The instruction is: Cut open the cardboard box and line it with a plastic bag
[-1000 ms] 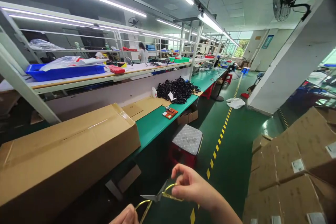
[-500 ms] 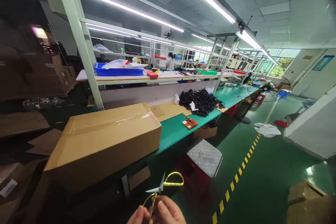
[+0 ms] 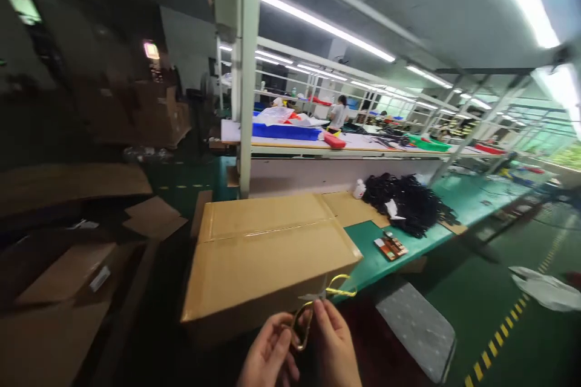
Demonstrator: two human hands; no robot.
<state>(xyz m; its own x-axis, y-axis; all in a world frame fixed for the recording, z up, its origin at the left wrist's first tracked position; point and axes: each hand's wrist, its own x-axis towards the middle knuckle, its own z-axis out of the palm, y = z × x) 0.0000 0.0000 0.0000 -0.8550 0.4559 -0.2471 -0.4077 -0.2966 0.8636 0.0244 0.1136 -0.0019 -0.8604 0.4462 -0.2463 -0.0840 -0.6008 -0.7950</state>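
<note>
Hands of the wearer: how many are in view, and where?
2. The left hand and right hand sit at the bottom edge, together holding gold-handled scissors in front of the taped cardboard box.

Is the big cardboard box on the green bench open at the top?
No: the cardboard box has its flaps shut, with clear tape along the seam, while both hands hold gold-handled scissors in front of it.

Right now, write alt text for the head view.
Two bare hands, left hand and right hand, hold gold-handled scissors before a taped cardboard box on a green workbench. Black cables lie farther along.
</note>
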